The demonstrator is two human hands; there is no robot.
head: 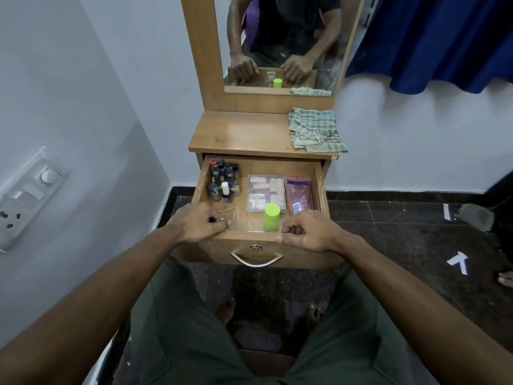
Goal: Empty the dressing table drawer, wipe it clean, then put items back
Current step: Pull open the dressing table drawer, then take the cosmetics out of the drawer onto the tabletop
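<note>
The wooden drawer [316, 187] of the dressing table stands pulled out. Inside it are several small dark bottles [223, 179] at the back left, a clear plastic box [265, 193] of pale rolls in the middle, a purple packet [298, 194] at the right and a green-capped bottle [271, 217] upright near the front. My left hand [201, 222] rests on the drawer's front left edge with fingers curled. My right hand [308, 232] is curled over the front right edge. A checked green cloth [315, 127] lies on the tabletop's right side.
A mirror [280, 43] rises behind the tabletop [238, 132]. A white wall with a switch panel [25, 195] is on the left and a blue curtain [433, 37] hangs at the upper right. Dark floor [388, 237] surrounds the table, and my knees are below the drawer's metal handle [255, 261].
</note>
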